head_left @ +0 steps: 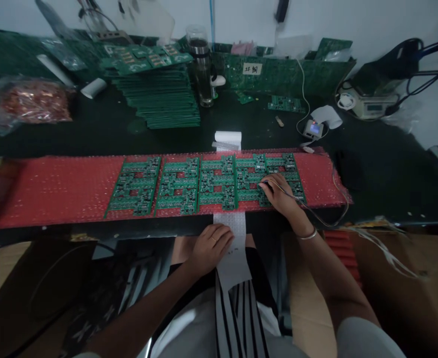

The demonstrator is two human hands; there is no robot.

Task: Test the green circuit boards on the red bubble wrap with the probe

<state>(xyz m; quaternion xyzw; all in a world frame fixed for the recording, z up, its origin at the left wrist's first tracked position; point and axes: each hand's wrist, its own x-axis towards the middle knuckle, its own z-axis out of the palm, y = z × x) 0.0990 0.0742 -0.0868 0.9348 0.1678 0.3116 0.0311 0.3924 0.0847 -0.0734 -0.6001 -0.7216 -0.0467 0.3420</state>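
My right hand is closed in a pinch on the dark end of a thin multi-coloured wire lead. It holds that end at the green circuit boards on the right; the fingers hide the contact point. Several panels of these boards lie in a row on red bubble wrap. My left hand is closed, fingers bent, over the left edge of a white label strip. Its thumb is hidden. From a roll behind the wrap, the strip runs under it and hangs over the table edge.
Behind the wrap stand a tall stack of green boards, a glass bottle and a bag of copper-coloured parts. A small device with a lit display sits at the back right, near a scale. Cardboard boxes flank my lap.
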